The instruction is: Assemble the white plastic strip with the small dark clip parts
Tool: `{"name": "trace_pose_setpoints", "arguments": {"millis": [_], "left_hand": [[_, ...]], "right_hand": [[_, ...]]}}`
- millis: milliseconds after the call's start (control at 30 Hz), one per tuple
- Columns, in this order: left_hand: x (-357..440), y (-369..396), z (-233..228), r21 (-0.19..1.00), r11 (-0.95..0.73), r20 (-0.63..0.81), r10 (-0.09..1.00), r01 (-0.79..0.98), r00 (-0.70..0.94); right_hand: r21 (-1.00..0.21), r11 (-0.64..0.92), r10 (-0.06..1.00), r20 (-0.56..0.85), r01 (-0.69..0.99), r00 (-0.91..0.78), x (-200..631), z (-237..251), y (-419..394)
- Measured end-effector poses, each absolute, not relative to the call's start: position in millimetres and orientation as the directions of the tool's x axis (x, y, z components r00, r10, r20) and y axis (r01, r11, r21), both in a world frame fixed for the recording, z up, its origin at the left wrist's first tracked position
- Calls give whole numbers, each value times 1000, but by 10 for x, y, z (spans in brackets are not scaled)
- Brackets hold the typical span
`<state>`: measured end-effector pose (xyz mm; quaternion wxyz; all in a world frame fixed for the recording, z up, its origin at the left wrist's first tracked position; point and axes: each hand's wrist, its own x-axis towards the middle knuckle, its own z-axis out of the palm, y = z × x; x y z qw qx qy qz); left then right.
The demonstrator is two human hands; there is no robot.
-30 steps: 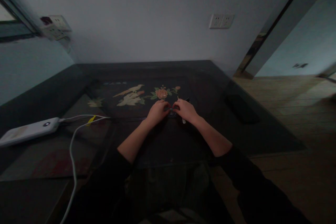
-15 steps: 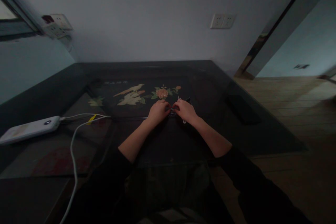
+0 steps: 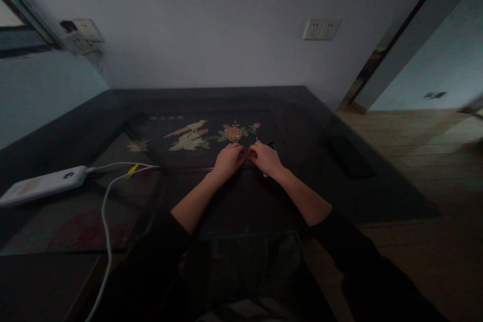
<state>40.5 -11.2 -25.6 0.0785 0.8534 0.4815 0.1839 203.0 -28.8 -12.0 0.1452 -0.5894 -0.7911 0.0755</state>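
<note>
left hand (image 3: pixel 227 159) and right hand (image 3: pixel 267 158) meet on dark table (image 3: pixel 302 110), fingertips pinching a small item (image 3: pixel 246 159) between them | item too dim to identify | work looks mid-way | power bank (image 3: pixel 41 185) far left

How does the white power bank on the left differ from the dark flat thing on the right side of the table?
The power bank is white; the dark flat object nearly blends into the table. The power bank has white cables running from it; the dark object shows none. Both lie flat, away from both hands.
</note>
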Motion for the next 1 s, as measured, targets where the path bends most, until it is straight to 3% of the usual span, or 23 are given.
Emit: {"name": "trace_pose_setpoints", "arguments": {"millis": [367, 833, 1000], "left_hand": [[395, -104, -244, 293, -554, 261, 830, 779, 493], [378, -76, -223, 428, -538, 274, 843, 726, 463], [385, -70, -211, 492, -522, 299, 853, 697, 428]], "right_hand": [[-293, 290, 956, 136, 911, -260, 2029, -119, -292], [-313, 316, 947, 168, 895, -275, 2028, -130, -286], [-381, 298, 951, 199, 875, -237, 2066, -123, -257]]}}
